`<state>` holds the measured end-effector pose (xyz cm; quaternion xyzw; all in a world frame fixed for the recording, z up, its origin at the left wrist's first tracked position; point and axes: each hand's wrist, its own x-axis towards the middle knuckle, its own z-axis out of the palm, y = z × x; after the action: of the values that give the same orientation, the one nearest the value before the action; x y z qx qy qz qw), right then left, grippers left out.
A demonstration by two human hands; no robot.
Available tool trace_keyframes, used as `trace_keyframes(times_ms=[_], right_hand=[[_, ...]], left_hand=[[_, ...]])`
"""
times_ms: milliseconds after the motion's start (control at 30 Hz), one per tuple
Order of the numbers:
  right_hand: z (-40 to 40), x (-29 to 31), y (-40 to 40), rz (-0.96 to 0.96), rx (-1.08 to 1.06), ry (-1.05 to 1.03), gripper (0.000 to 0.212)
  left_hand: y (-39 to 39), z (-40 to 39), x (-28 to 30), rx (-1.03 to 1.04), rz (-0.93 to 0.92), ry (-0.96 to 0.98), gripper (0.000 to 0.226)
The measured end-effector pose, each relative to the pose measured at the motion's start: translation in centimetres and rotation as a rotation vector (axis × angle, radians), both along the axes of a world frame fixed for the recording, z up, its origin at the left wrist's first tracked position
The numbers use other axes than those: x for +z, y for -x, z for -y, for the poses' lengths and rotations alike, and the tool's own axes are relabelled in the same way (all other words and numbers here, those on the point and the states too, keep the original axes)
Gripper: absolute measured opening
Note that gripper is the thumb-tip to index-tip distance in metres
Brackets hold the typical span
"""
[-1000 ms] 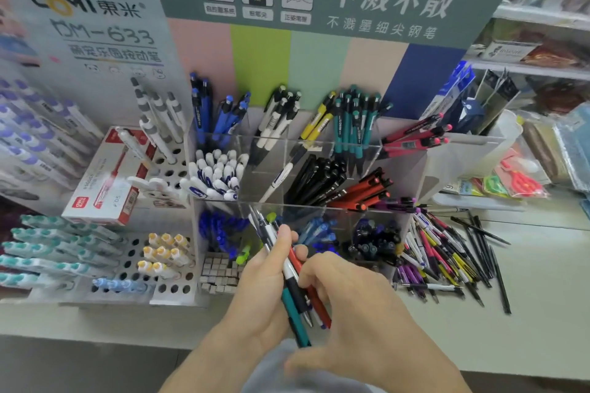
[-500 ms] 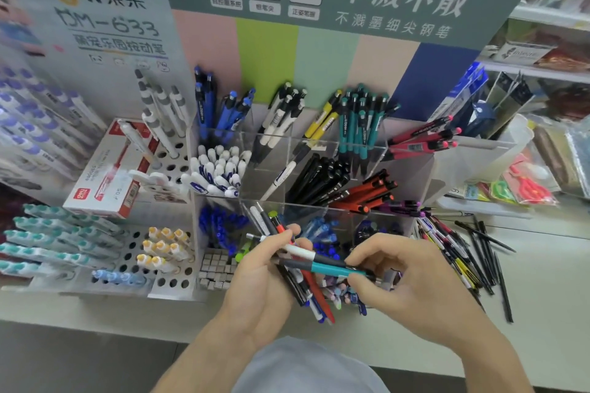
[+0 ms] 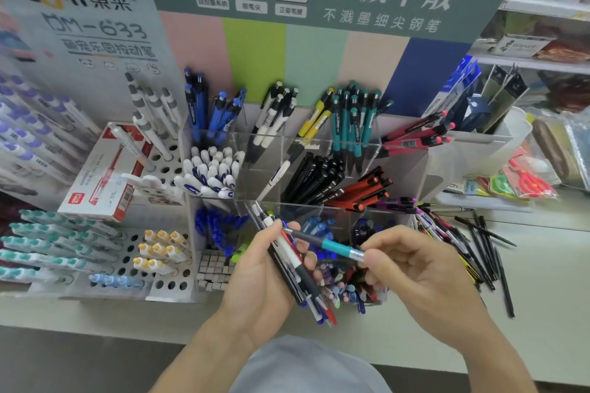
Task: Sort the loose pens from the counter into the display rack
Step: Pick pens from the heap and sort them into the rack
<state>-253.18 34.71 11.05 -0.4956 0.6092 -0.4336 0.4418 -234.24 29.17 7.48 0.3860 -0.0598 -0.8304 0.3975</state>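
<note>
My left hand [image 3: 258,277] grips a bundle of several pens [image 3: 293,268], black, white, red and blue, slanting down to the right. My right hand [image 3: 412,268] pinches one teal pen [image 3: 335,246] by its end and holds it almost level, its other end lying across the bundle at my left thumb. Behind both hands stands the clear acrylic display rack [image 3: 405,166] with compartments sorted by colour: blue, white, yellow, teal pens [image 3: 354,121], pink, black and orange. More loose pens [image 3: 463,249] lie on the counter to the right of the rack.
A white perforated stand [image 3: 166,284] with teal, yellow and blue markers sits at the left, with a red and white pen box [image 3: 102,182] on it. Small metal cubes [image 3: 214,268] sit at the rack's front. Scissors in packets [image 3: 523,182] lie at the far right.
My right hand has drawn the teal pen out of the bundle and moved right with it, turning it from upright to nearly level. My left hand keeps hold of the bundle.
</note>
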Motion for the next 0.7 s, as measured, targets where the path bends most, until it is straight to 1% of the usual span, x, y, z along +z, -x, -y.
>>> trace_keyframes(times_ms=[100,167,200,233,300,433,533,633,700], right_hand=[[0.1,0.3,1.1,0.103,-0.131,0.117,0.017],[0.3,0.8,1.4,0.157,-0.259,0.188,0.021],[0.5,1.2,1.3,0.178,-0.335,0.223,0.021],[0.8,1.4,1.3,0.196,-0.404,0.262,0.019],[1.6,1.8,1.1,0.197,-0.492,0.341,0.017],[3.9,2.1,0.2,0.08,-0.535,0.511,0.028],[5.5,2.0,-0.4,-0.078,-0.567,0.678,0.028],[7.2,2.8,0.0,-0.248,-0.621,0.894,0.027],[8.6,3.6,0.7,-0.345,-0.613,0.975,0.026]], left_hand=[[0.0,-0.1,-0.1,-0.054,-0.017,0.03,0.02],[-0.1,-0.3,-0.1,-0.106,0.019,0.081,0.016],[-0.1,-0.4,0.0,-0.133,0.048,0.115,0.016],[-0.1,-0.5,0.1,-0.154,0.074,0.151,0.022],[-0.2,-0.7,0.6,-0.175,0.11,0.207,0.028],[-1.0,-0.9,1.1,-0.247,0.178,0.296,0.025],[-1.7,-1.0,1.3,-0.251,0.184,0.345,0.019],[-2.1,-1.0,1.6,-0.207,0.155,0.333,0.027],[-2.4,-1.0,1.7,-0.183,0.146,0.306,0.029]])
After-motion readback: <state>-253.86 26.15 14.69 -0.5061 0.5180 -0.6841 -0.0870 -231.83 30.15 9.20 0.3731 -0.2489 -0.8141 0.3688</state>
